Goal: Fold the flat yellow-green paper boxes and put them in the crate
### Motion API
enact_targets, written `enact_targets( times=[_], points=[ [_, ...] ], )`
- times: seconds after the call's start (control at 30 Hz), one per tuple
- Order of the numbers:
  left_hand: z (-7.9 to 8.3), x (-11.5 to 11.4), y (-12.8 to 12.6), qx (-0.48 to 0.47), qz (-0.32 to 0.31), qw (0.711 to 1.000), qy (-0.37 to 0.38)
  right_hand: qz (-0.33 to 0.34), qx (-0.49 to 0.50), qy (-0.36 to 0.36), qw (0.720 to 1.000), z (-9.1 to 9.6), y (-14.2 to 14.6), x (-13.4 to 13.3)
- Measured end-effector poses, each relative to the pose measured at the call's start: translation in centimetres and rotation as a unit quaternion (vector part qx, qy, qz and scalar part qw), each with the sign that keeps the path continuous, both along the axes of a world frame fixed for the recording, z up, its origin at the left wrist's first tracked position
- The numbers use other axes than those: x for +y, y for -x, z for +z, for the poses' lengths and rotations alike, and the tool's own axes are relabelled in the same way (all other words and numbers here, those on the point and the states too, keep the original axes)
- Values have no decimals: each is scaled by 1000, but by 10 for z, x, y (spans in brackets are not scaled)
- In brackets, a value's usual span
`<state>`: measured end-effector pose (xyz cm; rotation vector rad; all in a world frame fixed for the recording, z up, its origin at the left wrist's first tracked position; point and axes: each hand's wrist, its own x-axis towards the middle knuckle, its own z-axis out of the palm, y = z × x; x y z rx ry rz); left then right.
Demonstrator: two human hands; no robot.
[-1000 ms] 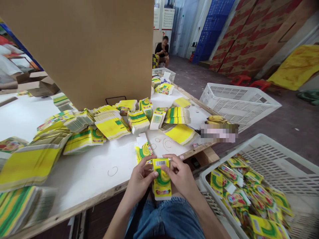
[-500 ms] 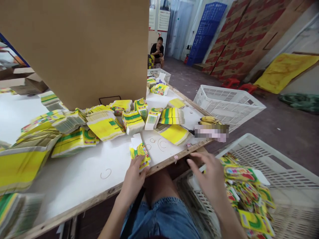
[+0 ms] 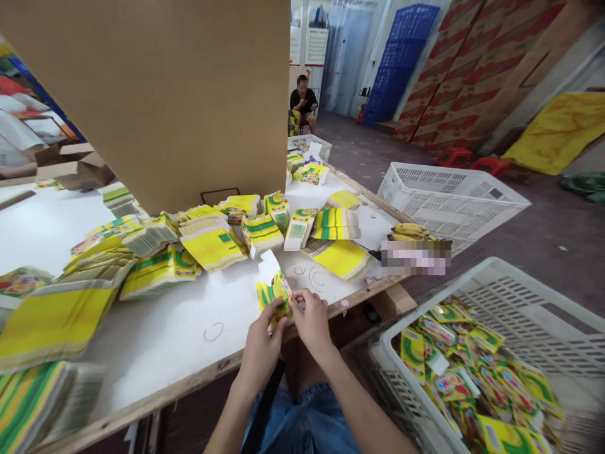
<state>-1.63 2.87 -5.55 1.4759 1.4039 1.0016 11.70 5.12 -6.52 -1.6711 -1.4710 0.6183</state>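
A small yellow-and-green printed carton (image 3: 270, 291) stands over the table's front edge, its white end flap sticking up at the far end. My left hand (image 3: 265, 331) grips its near left side between thumb and fingers. On the carton's right side, the fingers of my right hand (image 3: 312, 320) are closed at its printed edge; the fingertips are partly hidden. Behind it, stacks of flat yellow cartons (image 3: 215, 243) lie across the white table (image 3: 161, 331). To my right, a white plastic crate (image 3: 543, 309) holds a heap of folded cartons (image 3: 472, 366).
A tall cardboard sheet (image 3: 165, 94) rises behind the stacks. Bananas (image 3: 410, 231) and a blurred-out item lie at the table's right corner. Another white crate (image 3: 454, 195) stands beyond. A person (image 3: 303, 104) sits in the back. Red stools (image 3: 491, 165) stand near stacked boxes.
My right hand has moved left from beside the crate onto the carton in my left hand. A carton with a white flap near the crate's rim now lies lower. The view has shifted slightly.
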Motion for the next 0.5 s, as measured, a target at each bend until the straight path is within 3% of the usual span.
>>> enact_targets(
  times=[0.1, 0.17, 0.3, 0.4, 0.5],
  points=[
    [9, -1, 1, -106, 123, 986, -39, 3, 81, -8, 997, 2, -8, -6],
    [14, 0, 2, -180, 147, 972, -22, 14, 183, 1, 983, 5, -11, -12],
    [20, -1, -3, -354, 74, 929, 80, 31, 438, 58, 897, 16, -11, -26],
    [21, -4, -8, -443, 30, 887, 131, 19, 509, 80, 857, 25, -11, -33],
    [23, -9, -13, -466, -30, 875, 131, 13, 540, 97, 836, 29, -13, -37]
  ],
)
